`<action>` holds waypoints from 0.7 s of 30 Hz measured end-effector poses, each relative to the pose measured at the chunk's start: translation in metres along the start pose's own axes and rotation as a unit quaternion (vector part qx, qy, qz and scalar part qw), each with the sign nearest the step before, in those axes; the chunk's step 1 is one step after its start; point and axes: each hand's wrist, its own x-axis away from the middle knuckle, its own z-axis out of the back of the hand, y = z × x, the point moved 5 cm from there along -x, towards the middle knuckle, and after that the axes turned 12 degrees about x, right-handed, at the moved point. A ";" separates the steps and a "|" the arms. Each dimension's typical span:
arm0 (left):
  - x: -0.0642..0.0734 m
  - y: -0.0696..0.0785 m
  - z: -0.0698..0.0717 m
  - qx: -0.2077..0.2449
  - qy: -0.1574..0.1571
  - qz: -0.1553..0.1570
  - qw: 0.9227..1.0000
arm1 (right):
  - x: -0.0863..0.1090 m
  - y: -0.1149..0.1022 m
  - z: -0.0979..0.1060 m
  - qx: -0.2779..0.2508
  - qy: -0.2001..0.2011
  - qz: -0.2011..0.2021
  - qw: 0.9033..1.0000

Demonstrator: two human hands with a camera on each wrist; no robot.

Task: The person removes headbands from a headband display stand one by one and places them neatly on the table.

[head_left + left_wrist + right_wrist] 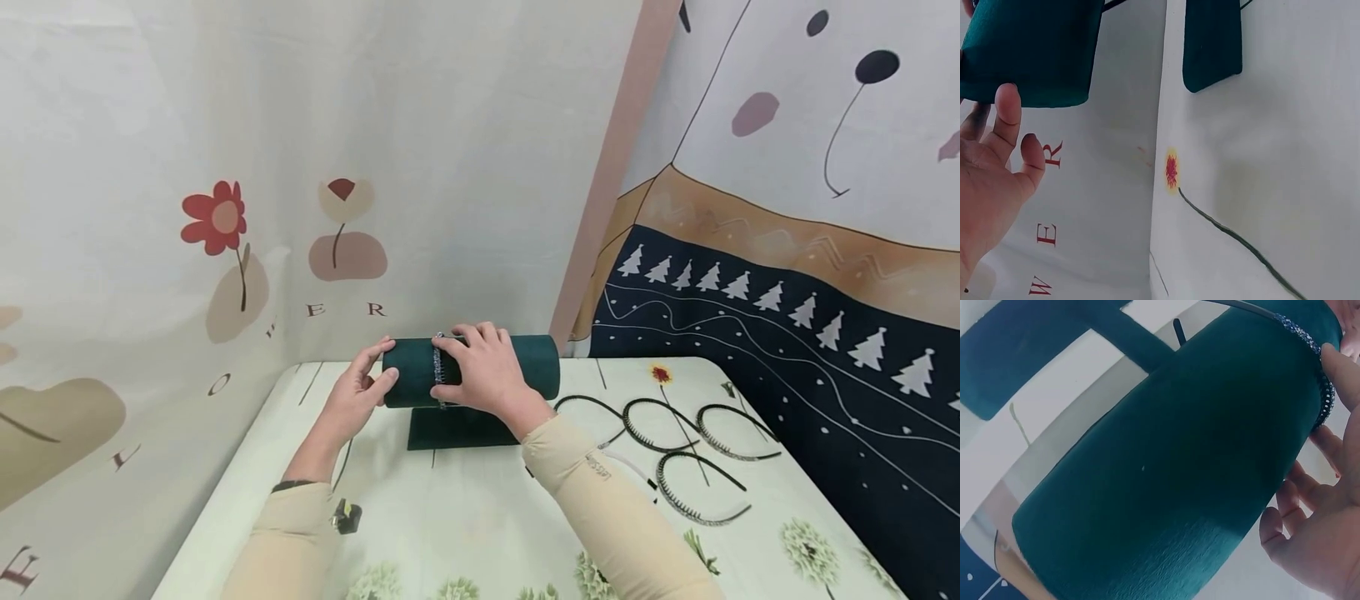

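A dark green, velvet-like roll stand (pixel 536 367) lies crosswise on the table, its flat base (pixel 450 433) below it. Around the roll, left of its middle, sits a headband (pixel 439 367) covered in blue and silver sparkling stones. My right hand (pixel 491 371) reaches over the roll and pinches this headband between thumb and forefinger. In the right wrist view the headband's plain dark end (pixel 1250 307) continues past the stones. At the roll's left end, my left hand (pixel 351 404) grips the rim with thumb in front and fingers on top.
Several dark toothed headbands (pixel 663 454) lie on the table at the right. A pale headband (pixel 630 468) there is partly hidden by my right sleeve. Near my left sleeve is a small dark object (pixel 347 517). Printed cloths (pixel 465 167) hang behind the table.
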 end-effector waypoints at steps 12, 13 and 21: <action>-0.001 -0.001 0.005 -0.015 0.000 0.001 1.000 | 0.010 0.022 0.001 -0.026 -0.012 -0.014 0.999; 0.000 -0.001 0.005 -0.014 0.000 0.000 1.000 | 0.011 0.024 0.000 -0.028 -0.013 -0.016 0.999; -0.001 -0.001 0.003 -0.010 -0.004 0.001 1.000 | 0.018 0.038 -0.001 -0.023 -0.014 -0.025 0.999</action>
